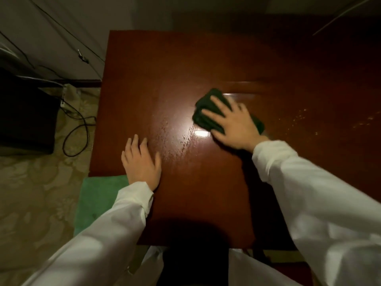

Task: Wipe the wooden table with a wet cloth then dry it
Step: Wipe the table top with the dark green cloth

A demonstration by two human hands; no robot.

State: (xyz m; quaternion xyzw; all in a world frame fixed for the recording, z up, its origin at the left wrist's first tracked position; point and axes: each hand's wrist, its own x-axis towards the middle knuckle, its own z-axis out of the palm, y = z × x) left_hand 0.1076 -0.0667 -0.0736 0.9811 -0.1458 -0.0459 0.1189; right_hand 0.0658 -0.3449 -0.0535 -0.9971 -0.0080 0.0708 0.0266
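Two hands on the wooden surface (206,65), both w/ fingers spread. Right hand (233,124) lies flat on top of a dark green cloth (208,112), fingers straight, pressing it down rather than gripping it; cloth is bunched under the palm, sticking out past the fingertips and a bit behind the wrist side. Left hand (142,162) rests flat and relaxed on the surface near its left edge, holding nothing, probably just bracing.

Between the two hands, closer to the right one, there's a wet patch (181,137) w/ beaded droplets catching the light. It runs diagonally, from just left of the cloth down toward the left hand's fingertips. More faint droplets (296,120) show out past the right hand, on its far right side.

So this looks like the wet-wipe stage, not drying yet. Cloth's long axis lies roughly across the right hand's fingers, approx. square to a sweep toward the left hand.

Lighter green towel (97,203) sits under the left forearm, off the surface's left corner; maybe the dry one, can't confirm.
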